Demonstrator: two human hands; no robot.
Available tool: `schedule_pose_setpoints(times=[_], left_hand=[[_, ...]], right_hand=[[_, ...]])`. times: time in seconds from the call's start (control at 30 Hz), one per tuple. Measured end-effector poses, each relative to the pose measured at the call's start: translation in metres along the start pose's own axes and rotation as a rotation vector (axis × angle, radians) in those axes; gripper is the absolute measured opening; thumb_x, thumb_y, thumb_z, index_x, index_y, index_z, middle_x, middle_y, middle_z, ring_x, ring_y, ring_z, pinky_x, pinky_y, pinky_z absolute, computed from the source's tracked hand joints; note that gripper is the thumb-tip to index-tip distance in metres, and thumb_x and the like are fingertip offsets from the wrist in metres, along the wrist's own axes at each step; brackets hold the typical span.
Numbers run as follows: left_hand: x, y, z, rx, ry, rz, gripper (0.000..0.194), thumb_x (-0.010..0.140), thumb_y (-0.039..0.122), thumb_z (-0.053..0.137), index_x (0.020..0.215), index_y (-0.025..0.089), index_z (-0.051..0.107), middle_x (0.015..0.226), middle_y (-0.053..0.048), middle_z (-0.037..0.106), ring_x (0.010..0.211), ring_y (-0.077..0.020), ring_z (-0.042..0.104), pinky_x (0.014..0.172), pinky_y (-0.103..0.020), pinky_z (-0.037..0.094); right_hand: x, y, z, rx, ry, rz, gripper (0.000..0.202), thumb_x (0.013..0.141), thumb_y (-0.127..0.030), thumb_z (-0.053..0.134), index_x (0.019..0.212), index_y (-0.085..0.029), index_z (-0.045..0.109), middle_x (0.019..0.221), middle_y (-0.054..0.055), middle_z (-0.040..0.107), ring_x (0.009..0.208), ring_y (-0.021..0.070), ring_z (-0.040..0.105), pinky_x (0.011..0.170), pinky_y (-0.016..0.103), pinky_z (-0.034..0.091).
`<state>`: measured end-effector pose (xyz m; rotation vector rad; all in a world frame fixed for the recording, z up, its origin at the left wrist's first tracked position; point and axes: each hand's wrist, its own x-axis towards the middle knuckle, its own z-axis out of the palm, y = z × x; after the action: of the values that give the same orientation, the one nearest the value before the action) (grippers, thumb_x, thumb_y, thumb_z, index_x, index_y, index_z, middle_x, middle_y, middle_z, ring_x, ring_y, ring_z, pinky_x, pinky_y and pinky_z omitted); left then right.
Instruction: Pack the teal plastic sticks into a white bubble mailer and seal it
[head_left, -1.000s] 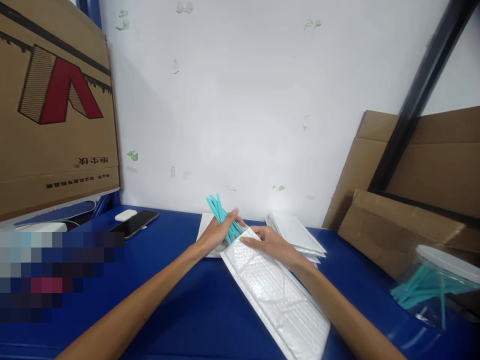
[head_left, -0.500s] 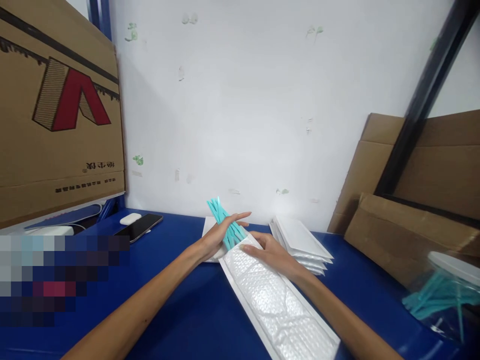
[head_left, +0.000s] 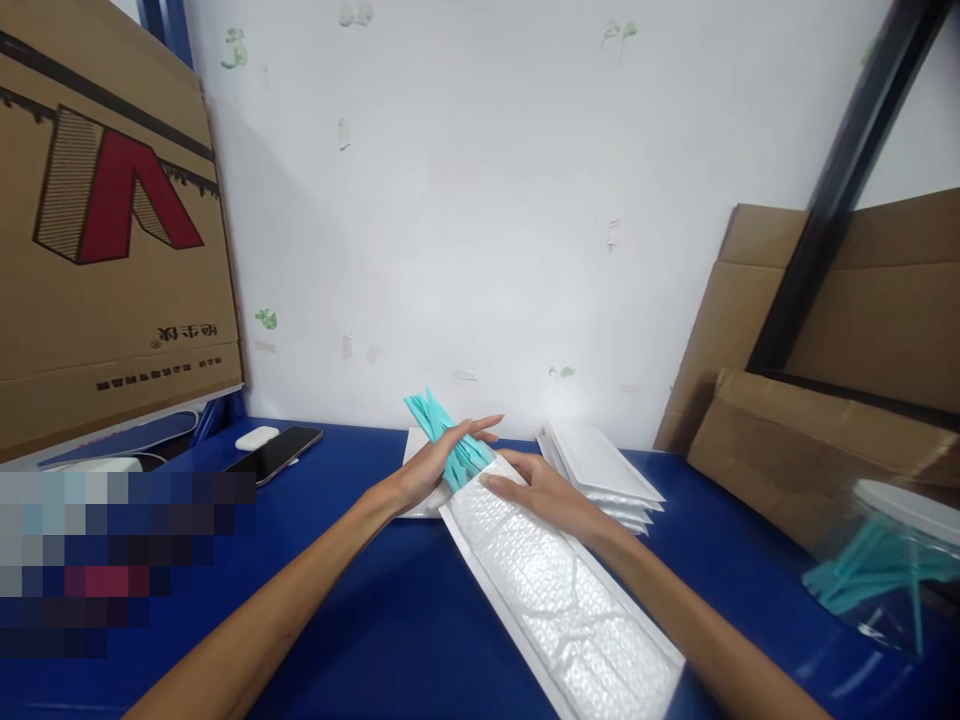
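Observation:
A bundle of teal strips (head_left: pixel 466 462) sticks out of the open top end of a white bubble mailer (head_left: pixel 555 580). My left hand (head_left: pixel 439 465) is wrapped around the strips, some fingers stretched past them to the right. With thumb on top, my right hand (head_left: pixel 536 488) grips the mailer's upper edge. The mailer slants down toward the lower right. Behind my left hand lies another white mailer (head_left: pixel 414 445), partly covered.
A stack of white mailers (head_left: pixel 600 465) lies behind my right hand. At the right stand a clear jar of teal strips (head_left: pixel 877 570) and folded cardboard (head_left: pixel 810 450). A phone (head_left: pixel 281 453), white case (head_left: pixel 256 438) and large carton (head_left: pixel 112 230) are at the left.
The camera view has shifted slightly. Both hands keep their hold, and the strips and mailer look nearly unchanged, with the strips tilted a little more to the left.

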<state>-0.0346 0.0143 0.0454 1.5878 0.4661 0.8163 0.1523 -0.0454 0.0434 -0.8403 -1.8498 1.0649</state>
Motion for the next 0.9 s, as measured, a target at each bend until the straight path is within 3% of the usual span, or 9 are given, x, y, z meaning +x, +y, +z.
schedule_pose_setpoints(times=[0.23, 0.37, 0.47, 0.53, 0.63, 0.73, 0.9], left_hand=[[0.002, -0.006, 0.000, 0.046, -0.046, -0.069, 0.057, 0.092, 0.060, 0.034, 0.138, 0.029, 0.048, 0.134, -0.006, 0.057, 0.127, -0.0290, 0.047, 0.108, -0.045, 0.031], [-0.004, -0.004, 0.005, 0.311, -0.061, -0.058, 0.057, 0.091, 0.062, 0.034, 0.137, 0.033, 0.048, 0.145, -0.001, 0.047, 0.135, -0.0289, 0.037, 0.111, -0.044, 0.026], [-0.007, -0.004, 0.008, 0.509, -0.019, -0.019, 0.056, 0.090, 0.062, 0.036, 0.135, 0.032, 0.051, 0.143, -0.001, 0.048, 0.132, -0.0266, 0.041, 0.109, -0.039, 0.029], [-0.005, -0.006, 0.010, 0.617, 0.037, 0.018, 0.057, 0.089, 0.063, 0.035, 0.126, 0.026, 0.058, 0.131, -0.005, 0.059, 0.119, -0.0253, 0.053, 0.099, -0.034, 0.038], [0.000, -0.012, 0.011, 0.805, 0.191, 0.057, 0.055, 0.087, 0.064, 0.037, 0.095, 0.020, 0.070, 0.092, -0.005, 0.072, 0.083, -0.0224, 0.063, 0.073, -0.029, 0.044], [0.003, -0.018, 0.011, 0.920, 0.342, 0.072, 0.053, 0.083, 0.065, 0.045, 0.064, 0.019, 0.063, 0.059, -0.002, 0.062, 0.056, -0.0177, 0.054, 0.053, -0.026, 0.033], [0.003, -0.023, 0.008, 0.894, 0.430, 0.107, 0.051, 0.078, 0.064, 0.054, 0.054, 0.020, 0.051, 0.049, 0.001, 0.052, 0.047, -0.0138, 0.043, 0.049, -0.026, 0.023]], right_hand=[[-0.002, -0.004, 0.003, 0.194, -0.097, 0.066, 0.043, 0.080, -0.047, 0.067, 0.113, -0.019, 0.065, 0.101, 0.007, 0.067, 0.088, 0.0223, 0.065, 0.082, 0.037, 0.047], [-0.002, -0.001, 0.005, 0.214, -0.081, 0.066, 0.044, 0.082, -0.045, 0.066, 0.117, -0.018, 0.063, 0.094, 0.006, 0.069, 0.086, 0.0212, 0.065, 0.084, 0.037, 0.046], [0.000, 0.007, 0.008, 0.221, -0.078, 0.046, 0.044, 0.082, -0.043, 0.067, 0.118, -0.018, 0.063, 0.094, 0.005, 0.069, 0.086, 0.0204, 0.064, 0.085, 0.036, 0.046], [0.001, 0.013, 0.010, 0.212, -0.062, 0.034, 0.043, 0.081, -0.043, 0.068, 0.116, -0.019, 0.064, 0.095, 0.004, 0.069, 0.087, 0.0200, 0.063, 0.084, 0.034, 0.046], [0.003, 0.023, 0.011, 0.212, 0.021, 0.042, 0.042, 0.079, -0.045, 0.070, 0.111, -0.018, 0.065, 0.093, 0.003, 0.068, 0.085, 0.0192, 0.062, 0.078, 0.031, 0.046], [0.003, 0.029, 0.013, 0.262, 0.062, 0.065, 0.044, 0.077, -0.045, 0.071, 0.111, -0.017, 0.064, 0.089, 0.004, 0.069, 0.085, 0.0196, 0.063, 0.074, 0.029, 0.046], [0.003, 0.031, 0.020, 0.297, 0.094, 0.059, 0.049, 0.070, -0.041, 0.078, 0.110, -0.019, 0.063, 0.096, 0.004, 0.069, 0.088, 0.0210, 0.064, 0.075, 0.031, 0.048]])
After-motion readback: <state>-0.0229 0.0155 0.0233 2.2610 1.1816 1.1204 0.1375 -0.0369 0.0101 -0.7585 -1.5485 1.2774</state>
